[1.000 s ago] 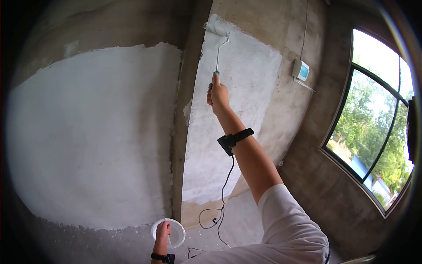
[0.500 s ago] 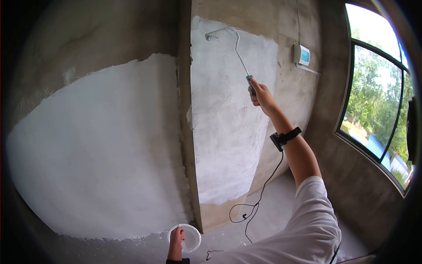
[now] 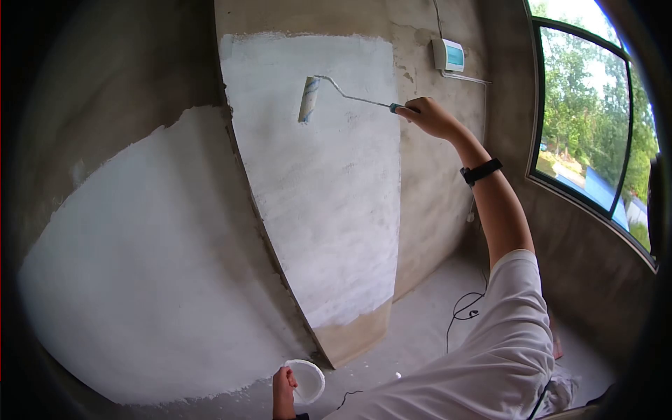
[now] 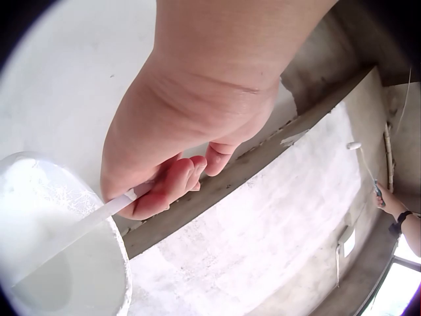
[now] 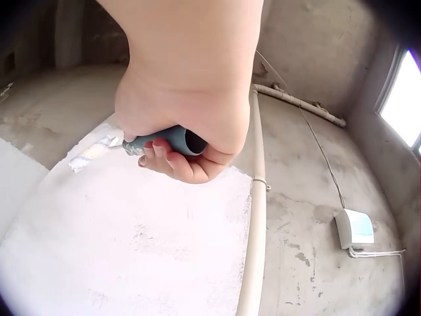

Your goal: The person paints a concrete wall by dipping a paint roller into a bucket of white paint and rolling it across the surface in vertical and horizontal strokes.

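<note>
A: State of the hands?

B: Right hand [image 3: 428, 115] is raised, its fingers wrapped round the grey handle of the roller [image 3: 308, 99]. The roller sleeve lies against the upper part of the painted panel [image 3: 329, 196] on the pillar face, sleeve upright, wire frame running sideways to the grip. Left hand [image 3: 283, 392] hangs low, fingers curled round the thin handle of the bucket [image 3: 308, 381], which holds white paint.

A: Step in hand?

B: By judgement, rolling paint onto the panel. White covers most of it; a bare strip remains at the foot, and bare concrete shows above the top edge and on the edge facing the left wall [image 3: 140, 280].

A: What does the next move call for?

B: Probably even pressure along the stroke, sleeve kept flat on the surface, and a reload from the bucket once coverage thins. The bucket should stay level.

A: Any writing or labels?

B: None legible. The wall box [image 3: 448, 54] beside the window [image 3: 581, 119] has a blue front, but no text can be read. The cable [image 3: 462, 311] on the floor carries no marking.
</note>
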Demonstrator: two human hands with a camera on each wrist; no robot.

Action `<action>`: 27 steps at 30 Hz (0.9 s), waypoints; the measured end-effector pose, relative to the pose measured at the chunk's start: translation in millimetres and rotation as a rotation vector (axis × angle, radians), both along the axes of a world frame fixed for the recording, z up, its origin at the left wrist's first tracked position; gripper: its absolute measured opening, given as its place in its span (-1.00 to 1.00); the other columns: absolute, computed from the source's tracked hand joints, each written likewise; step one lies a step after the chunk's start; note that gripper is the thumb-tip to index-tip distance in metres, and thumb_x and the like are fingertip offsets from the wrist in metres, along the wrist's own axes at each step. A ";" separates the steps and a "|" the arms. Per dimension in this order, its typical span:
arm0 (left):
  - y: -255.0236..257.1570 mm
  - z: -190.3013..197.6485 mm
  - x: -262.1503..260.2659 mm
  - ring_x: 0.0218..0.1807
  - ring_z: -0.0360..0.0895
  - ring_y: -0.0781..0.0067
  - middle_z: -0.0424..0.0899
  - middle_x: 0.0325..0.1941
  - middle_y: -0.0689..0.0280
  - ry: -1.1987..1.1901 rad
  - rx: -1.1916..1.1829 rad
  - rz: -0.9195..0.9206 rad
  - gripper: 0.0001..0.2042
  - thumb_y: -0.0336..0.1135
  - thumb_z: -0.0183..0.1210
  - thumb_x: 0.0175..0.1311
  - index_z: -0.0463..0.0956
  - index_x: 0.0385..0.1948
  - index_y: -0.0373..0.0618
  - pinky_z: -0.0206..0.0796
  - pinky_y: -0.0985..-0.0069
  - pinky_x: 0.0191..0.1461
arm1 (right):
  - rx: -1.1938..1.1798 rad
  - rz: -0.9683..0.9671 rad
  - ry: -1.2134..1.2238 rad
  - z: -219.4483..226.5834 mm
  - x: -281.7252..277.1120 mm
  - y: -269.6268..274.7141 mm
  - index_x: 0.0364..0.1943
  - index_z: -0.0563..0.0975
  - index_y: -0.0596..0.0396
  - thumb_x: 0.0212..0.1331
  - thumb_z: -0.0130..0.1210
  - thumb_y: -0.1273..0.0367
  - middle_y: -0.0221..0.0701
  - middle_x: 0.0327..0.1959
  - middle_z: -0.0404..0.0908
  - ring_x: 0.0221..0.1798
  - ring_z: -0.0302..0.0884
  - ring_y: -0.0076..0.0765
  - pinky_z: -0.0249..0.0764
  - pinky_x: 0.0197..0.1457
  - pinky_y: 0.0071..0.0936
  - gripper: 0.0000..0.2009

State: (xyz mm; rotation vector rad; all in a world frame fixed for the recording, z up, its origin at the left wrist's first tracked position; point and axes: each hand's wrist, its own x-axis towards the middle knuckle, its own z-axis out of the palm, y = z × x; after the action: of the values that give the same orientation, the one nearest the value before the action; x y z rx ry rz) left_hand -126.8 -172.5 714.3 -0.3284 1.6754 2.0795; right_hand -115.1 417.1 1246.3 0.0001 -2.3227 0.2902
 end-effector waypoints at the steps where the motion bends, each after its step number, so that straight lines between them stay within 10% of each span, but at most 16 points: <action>1: 4.8 1.3 0.5 -0.75 0.09 0.53 0.15 -0.79 0.46 0.000 -0.002 0.006 -0.78 -0.18 0.09 0.22 0.33 -0.54 -0.05 0.15 0.41 -0.52 | -0.009 0.001 0.004 4.2 0.4 0.7 -0.56 0.52 0.23 0.35 0.03 -0.06 -0.29 -0.71 0.39 -0.62 0.25 -0.28 0.26 -0.43 -0.27 -0.42; 10: 60.6 14.9 13.5 -0.73 0.11 0.56 0.15 -0.79 0.48 -0.072 -0.007 0.054 -0.80 -0.17 0.07 0.22 0.34 -0.52 -0.01 0.16 0.42 -0.48 | 0.170 0.009 -0.116 7.8 -49.3 15.8 -0.28 0.67 0.16 0.33 0.01 -0.13 -0.16 -0.50 0.63 -0.43 0.56 -0.10 0.45 -0.29 -0.23 -0.43; 23: 128.8 6.1 42.1 -0.69 0.14 0.56 0.18 -0.76 0.49 -0.089 -0.024 0.106 -0.78 -0.15 0.07 0.26 0.37 -0.51 -0.02 0.20 0.42 -0.43 | -0.035 -0.066 -0.254 -77.4 -45.9 149.6 -0.51 0.52 0.28 0.41 -0.06 -0.04 -0.08 -0.64 0.44 -0.58 0.31 -0.02 0.29 -0.38 -0.09 -0.41; 27: 148.1 12.3 54.4 -0.67 0.16 0.56 0.19 -0.75 0.49 -0.051 -0.028 0.115 -0.78 -0.15 0.07 0.27 0.37 -0.50 -0.03 0.20 0.42 -0.40 | -0.354 0.016 -0.246 -157.6 -37.3 181.3 -0.59 0.47 0.24 0.41 -0.03 -0.04 -0.32 -0.71 0.33 -0.64 0.22 -0.39 0.18 -0.50 -0.27 -0.41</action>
State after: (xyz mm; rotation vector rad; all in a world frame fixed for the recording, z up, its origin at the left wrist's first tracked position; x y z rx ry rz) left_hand -72.5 -24.4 726.6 -0.4931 1.6933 2.1127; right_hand -152.4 598.4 1088.7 -0.2023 -2.4820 0.7419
